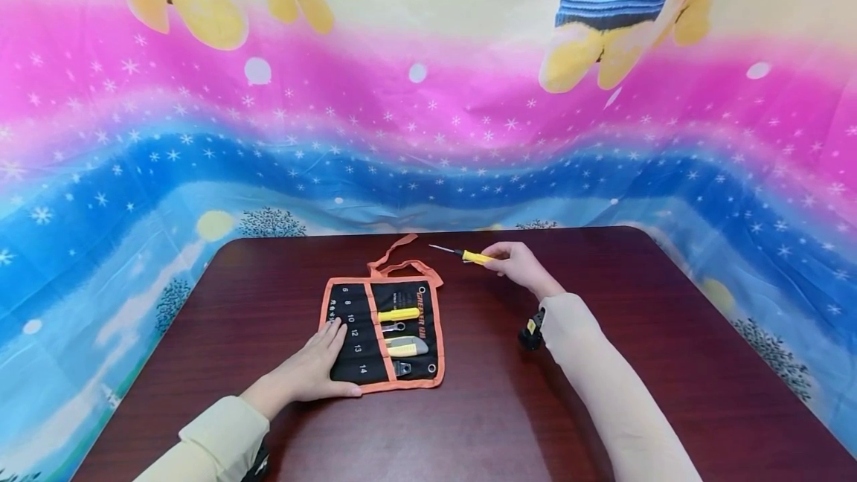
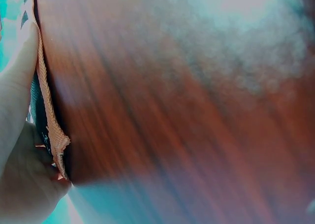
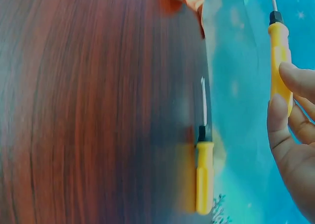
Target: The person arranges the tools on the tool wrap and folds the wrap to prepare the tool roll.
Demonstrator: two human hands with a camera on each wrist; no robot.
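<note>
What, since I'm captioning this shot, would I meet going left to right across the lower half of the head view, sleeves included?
Pale left sleeve → left grip → black tool roll with orange edging → yellow-handled screwdriver → right grip → pale right sleeve.

The tool roll (image 1: 375, 335) lies on the table (image 1: 268, 274), the left hand (image 1: 304, 367) at its left, near side and its tie (image 1: 428, 271) beyond its far edge. In its right pockets, far to near, sit a handle (image 1: 399, 315), wrench (image 1: 395, 328) and utility knife (image 1: 405, 349). Far right of it, the right hand (image 1: 518, 264) holds a screwdriver (image 1: 475, 256); another screwdriver (image 3: 204, 177) lies at the table's far edge.
</note>
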